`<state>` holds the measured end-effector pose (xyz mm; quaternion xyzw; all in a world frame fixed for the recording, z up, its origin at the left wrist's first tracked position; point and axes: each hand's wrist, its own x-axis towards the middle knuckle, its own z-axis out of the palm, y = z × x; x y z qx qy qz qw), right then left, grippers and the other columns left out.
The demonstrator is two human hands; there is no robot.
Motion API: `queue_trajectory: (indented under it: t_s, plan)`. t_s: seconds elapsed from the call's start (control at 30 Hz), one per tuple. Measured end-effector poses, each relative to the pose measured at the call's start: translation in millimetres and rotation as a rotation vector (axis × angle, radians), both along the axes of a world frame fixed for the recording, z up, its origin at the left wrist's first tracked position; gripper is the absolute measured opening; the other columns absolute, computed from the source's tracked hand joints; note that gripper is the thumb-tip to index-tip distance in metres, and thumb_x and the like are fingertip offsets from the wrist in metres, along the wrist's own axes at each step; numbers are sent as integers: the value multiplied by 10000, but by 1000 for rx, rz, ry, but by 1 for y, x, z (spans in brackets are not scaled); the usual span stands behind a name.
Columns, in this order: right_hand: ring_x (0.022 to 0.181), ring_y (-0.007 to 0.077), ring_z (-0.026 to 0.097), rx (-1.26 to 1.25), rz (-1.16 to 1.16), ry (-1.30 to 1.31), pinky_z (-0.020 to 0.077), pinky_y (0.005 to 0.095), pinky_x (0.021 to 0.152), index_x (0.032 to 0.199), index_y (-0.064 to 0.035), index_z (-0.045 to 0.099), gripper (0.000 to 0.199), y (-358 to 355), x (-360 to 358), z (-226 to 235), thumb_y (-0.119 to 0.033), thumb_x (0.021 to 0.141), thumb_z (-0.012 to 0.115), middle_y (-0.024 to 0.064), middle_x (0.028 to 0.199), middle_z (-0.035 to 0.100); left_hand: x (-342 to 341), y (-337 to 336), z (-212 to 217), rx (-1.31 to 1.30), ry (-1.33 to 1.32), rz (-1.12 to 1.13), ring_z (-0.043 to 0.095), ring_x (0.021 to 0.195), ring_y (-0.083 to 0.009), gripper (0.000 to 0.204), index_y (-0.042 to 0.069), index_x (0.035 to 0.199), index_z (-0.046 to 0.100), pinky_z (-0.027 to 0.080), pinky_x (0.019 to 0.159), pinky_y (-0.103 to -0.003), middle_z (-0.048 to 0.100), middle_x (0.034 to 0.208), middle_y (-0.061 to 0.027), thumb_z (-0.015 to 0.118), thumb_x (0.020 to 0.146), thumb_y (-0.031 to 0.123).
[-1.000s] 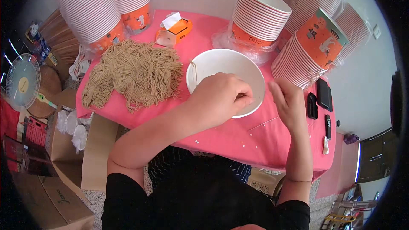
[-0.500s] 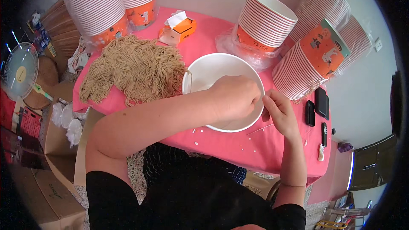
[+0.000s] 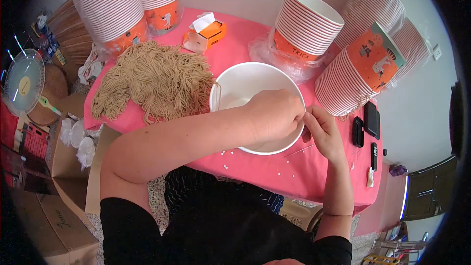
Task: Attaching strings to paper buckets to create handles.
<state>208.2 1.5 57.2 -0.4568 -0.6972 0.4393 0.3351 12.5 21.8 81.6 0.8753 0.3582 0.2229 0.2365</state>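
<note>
A white paper bucket (image 3: 235,81) stands on the pink-covered table in front of me. My left hand (image 3: 277,113) reaches across into it, curled closed just inside the right rim; what its fingers hold is hidden. On the outer side of that rim, my right hand (image 3: 321,127) has thumb and forefinger pinched together, with no object I can make out between them. The two hands nearly meet at the rim. A beige cord end (image 3: 218,93) hangs over the bucket's left rim. Beside it lies a heap of beige cords (image 3: 152,81).
Stacked orange-printed buckets (image 3: 309,24) stand at the back, with a tilted stack (image 3: 353,76) at right and wrapped stacks (image 3: 110,10) at left. An orange box (image 3: 213,34) sits behind. A thin rod (image 3: 299,151), small white bits (image 3: 225,159) and a black cutter (image 3: 374,154) lie near the front.
My left hand has shifted slightly down and right along the inside of the rim. My right hand stays almost where it was, still pinched.
</note>
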Motion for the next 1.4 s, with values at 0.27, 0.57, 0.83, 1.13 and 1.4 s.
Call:
queue_trajectory:
  t_s: [0.27, 0.57, 0.83, 1.13, 1.4]
  plan:
    - [578, 66, 512, 7, -8, -18, 431, 218, 515, 856, -9, 553, 253, -1, 1, 1, -217, 982, 480, 9, 674, 545, -1, -1, 3, -20, 8, -23, 637, 701, -335, 122, 49, 792, 687, 506, 657, -422, 648, 718, -158, 593, 789, 126]
    - [576, 66, 507, 11, -6, -6, 424, 218, 516, 864, -13, 556, 249, -1, 0, 1, -219, 982, 480, 10, 671, 545, 0, 0, -3, -7, -15, -34, 633, 719, -344, 116, 45, 797, 688, 504, 675, -431, 644, 728, -169, 589, 785, 103]
    - [577, 67, 513, 3, -18, -7, 422, 218, 512, 856, -11, 555, 252, -2, -2, 1, -216, 983, 479, 13, 673, 549, 2, 1, -7, 36, -19, -5, 633, 710, -349, 115, 38, 797, 689, 504, 670, -429, 647, 735, -174, 590, 786, 95]
    - [657, 101, 582, 67, 3, 131, 480, 237, 608, 932, 21, 590, 202, -9, 1, -6, -139, 975, 475, 53, 756, 617, -2, 2, -5, -25, -83, -53, 635, 693, -334, 106, 38, 794, 695, 507, 665, -413, 650, 722, -167, 622, 771, 112]
    - [802, 108, 640, 94, -45, 81, 523, 245, 728, 958, 38, 634, 134, -22, -7, -9, 17, 826, 649, 64, 866, 676, -5, -2, -2, 116, 71, -25, 638, 691, -325, 94, 64, 753, 680, 510, 648, -428, 646, 719, -144, 600, 756, 113]
